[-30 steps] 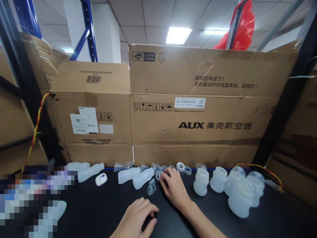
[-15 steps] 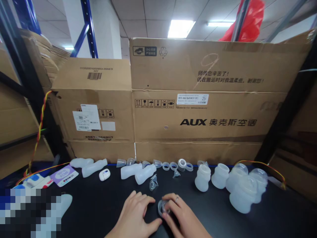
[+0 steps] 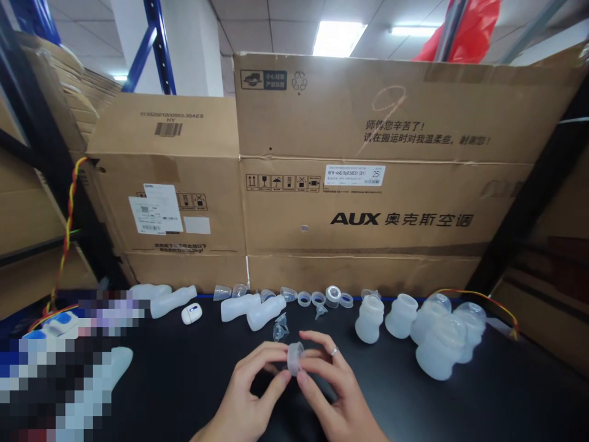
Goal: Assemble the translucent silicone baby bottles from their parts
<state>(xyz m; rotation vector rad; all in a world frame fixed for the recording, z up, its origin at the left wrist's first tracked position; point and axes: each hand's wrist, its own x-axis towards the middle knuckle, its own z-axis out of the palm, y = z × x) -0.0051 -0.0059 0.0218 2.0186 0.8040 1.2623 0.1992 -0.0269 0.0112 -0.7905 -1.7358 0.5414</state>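
Note:
A small translucent plastic ring (image 3: 295,359) is held up on edge between both hands over the black table (image 3: 184,393). My left hand (image 3: 257,387) pinches its left side with thumb and fingers. On its right side, my right hand (image 3: 326,380), wearing a ring on one finger, grips it with thumb and fingers, one finger raised. Just beyond the hands lies a clear funnel-shaped piece (image 3: 280,327). Farther back is a smaller clear funnel-shaped piece (image 3: 321,311), near a row of clear rings (image 3: 317,299). Whether something sits inside the held ring is hard to make out.
Frosted bottles (image 3: 267,312) lie on their sides near the back edge, with clear cups (image 3: 223,293) behind. A white earphone case (image 3: 191,314) is to their left. Several frosted wide-necked bottles (image 3: 440,350) stand at right. Cardboard (image 3: 368,245) walls the back.
My right hand has lifted the ring off the table and turned it on edge. My left hand has closed in from the left and now grips it too. The view has tilted slightly downward.

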